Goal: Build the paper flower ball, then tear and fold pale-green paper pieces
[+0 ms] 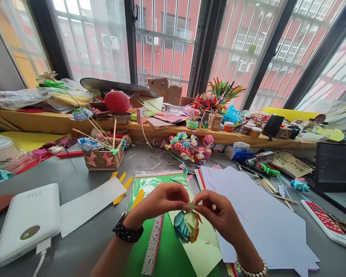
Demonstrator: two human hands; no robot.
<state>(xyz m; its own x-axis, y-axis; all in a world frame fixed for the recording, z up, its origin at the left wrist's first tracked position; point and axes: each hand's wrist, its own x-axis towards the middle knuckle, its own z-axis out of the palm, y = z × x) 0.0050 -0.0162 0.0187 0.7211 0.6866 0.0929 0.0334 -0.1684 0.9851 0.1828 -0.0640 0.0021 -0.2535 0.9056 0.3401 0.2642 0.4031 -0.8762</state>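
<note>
My left hand [171, 200] and my right hand [217, 209] meet over the desk, the fingertips of both pinching a small piece of pale green folded paper [191, 205]. Directly beneath the fingertips is a folded paper flower [187, 227] with blue, pale green and orange petals. Whether the pinched piece is joined to it I cannot tell. Under the flower lies a pale green paper sheet [203, 256], with a tiny scrap on it. A clear ruler [153, 246] with a red edge rests on the green packet [141, 231], left of the flower.
White paper sheets [256, 219] spread to the right, near a red-and-white calculator [327, 223]. Leftward are a white power bank [28, 223], a white paper strip [92, 207] and yellow paper pieces [126, 188]. Behind stand a cardboard box with sticks [103, 159] and pipe-cleaner flowers [187, 146].
</note>
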